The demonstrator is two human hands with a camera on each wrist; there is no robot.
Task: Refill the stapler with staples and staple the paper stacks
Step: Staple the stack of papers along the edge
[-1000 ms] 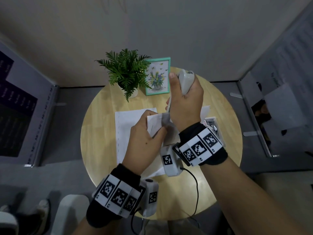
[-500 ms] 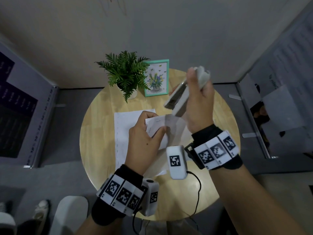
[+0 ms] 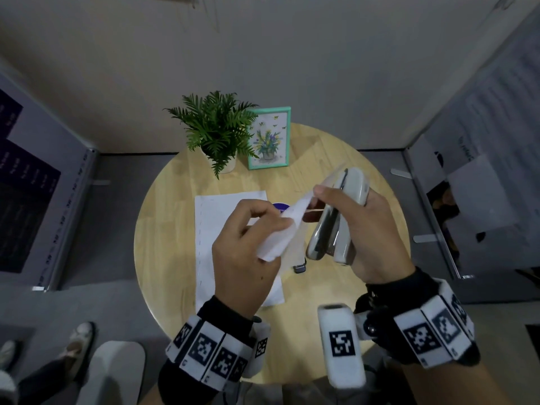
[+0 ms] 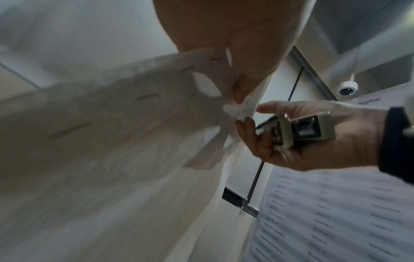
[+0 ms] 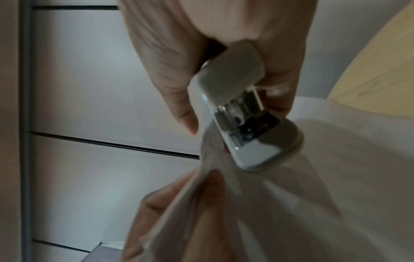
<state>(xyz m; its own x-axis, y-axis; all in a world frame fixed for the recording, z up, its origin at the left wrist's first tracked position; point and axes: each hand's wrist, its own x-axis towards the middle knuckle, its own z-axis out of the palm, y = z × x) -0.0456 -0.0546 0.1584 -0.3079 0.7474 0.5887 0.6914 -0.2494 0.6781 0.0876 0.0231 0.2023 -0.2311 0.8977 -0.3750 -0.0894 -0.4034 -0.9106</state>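
Observation:
My left hand (image 3: 271,220) pinches a lifted white paper stack (image 3: 280,238) above the round wooden table (image 3: 163,238). The left wrist view shows a row of staples along that paper stack (image 4: 134,109), with my left fingers (image 4: 240,88) on its corner. My right hand (image 3: 342,200) grips a beige stapler (image 3: 336,220) just right of the paper, its mouth end towards me. In the right wrist view the stapler (image 5: 244,122) hangs over the paper (image 5: 325,177); I cannot tell whether paper sits in its mouth. Another paper stack (image 3: 228,217) lies flat on the table.
A potted fern (image 3: 216,133) and a teal picture frame (image 3: 270,138) stand at the table's back. A small purple round item (image 3: 280,206) and a small dark object (image 3: 299,268) lie near the flat paper. Display panels flank the table on both sides.
My right hand lifted the stapler off the paper, swung it right, then brought it down beside the paper with its mouth end towards me. My left hand raised the paper stack.

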